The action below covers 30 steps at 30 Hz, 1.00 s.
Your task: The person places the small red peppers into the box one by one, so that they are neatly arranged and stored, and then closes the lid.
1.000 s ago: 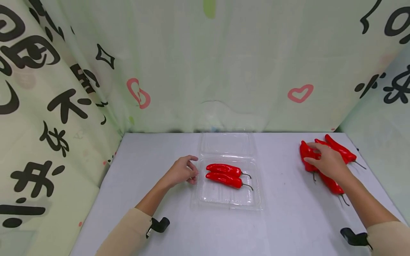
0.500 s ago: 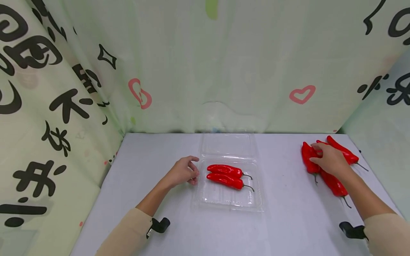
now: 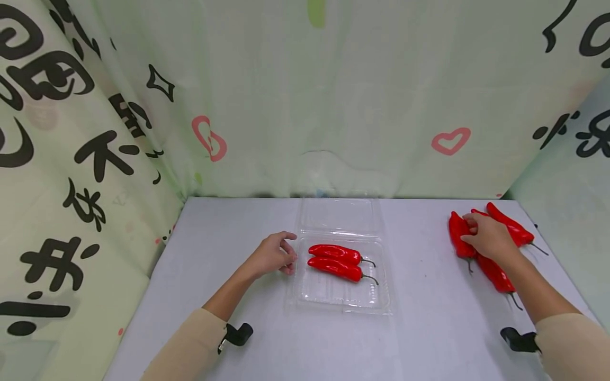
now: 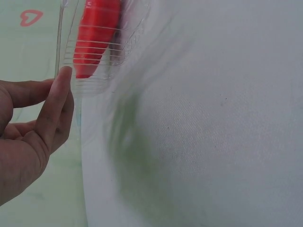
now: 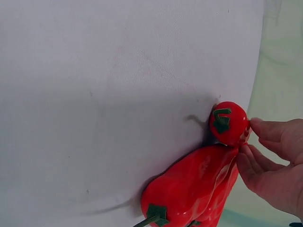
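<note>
Pinching red pepper (image 3: 456,236): right hand (image 3: 491,238), the nearer one, well right of tray (image 3: 324,297) | pepper on hand's tray side, long axis roughly along tray's side edge | left hand (image 3: 271,256) pinching tray's left rim

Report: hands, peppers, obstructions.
Right hand pinches leftmost loose red chili pepper. Left hand at left rim of open clear clamshell. Two red chili peppers inside. Neighboring peppers crowd the pinched one.
</note>
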Available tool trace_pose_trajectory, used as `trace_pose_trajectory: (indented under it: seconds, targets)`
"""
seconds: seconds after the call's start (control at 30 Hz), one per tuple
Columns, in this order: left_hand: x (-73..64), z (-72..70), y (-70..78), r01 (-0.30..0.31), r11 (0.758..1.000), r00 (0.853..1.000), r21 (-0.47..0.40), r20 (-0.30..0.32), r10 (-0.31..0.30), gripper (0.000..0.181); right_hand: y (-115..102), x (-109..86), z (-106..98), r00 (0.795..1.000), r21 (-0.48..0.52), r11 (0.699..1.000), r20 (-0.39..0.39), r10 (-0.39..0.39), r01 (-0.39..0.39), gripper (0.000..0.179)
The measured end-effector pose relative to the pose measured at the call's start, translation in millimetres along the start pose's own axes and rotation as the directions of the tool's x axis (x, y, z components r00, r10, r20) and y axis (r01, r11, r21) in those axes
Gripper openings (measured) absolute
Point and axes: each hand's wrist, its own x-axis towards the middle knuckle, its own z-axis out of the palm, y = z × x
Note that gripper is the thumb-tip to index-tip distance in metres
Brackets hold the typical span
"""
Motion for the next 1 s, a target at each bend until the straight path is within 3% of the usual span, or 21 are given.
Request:
trace_pose_trajectory:
  seconds: [0.63, 1.0]
  targets:
    - [3.4, 0.1, -2.8, 0.0, 1.0, 1.0, 0.003, 0.004, 0.0, 0.054, -3.6, 3.1, 2.1, 1.0, -0.037, 0.999, 0.021, 0.006, -0.005, 0.094]
    - [2.4, 0.4, -1.5, 0.006, 1.0, 1.0, -0.006, 0.006, -0.006, 0.054, -9.4, 6.5, 8.0, 0.999, -0.098, 0.995, 0.028, 0.019, -0.016, 0.089]
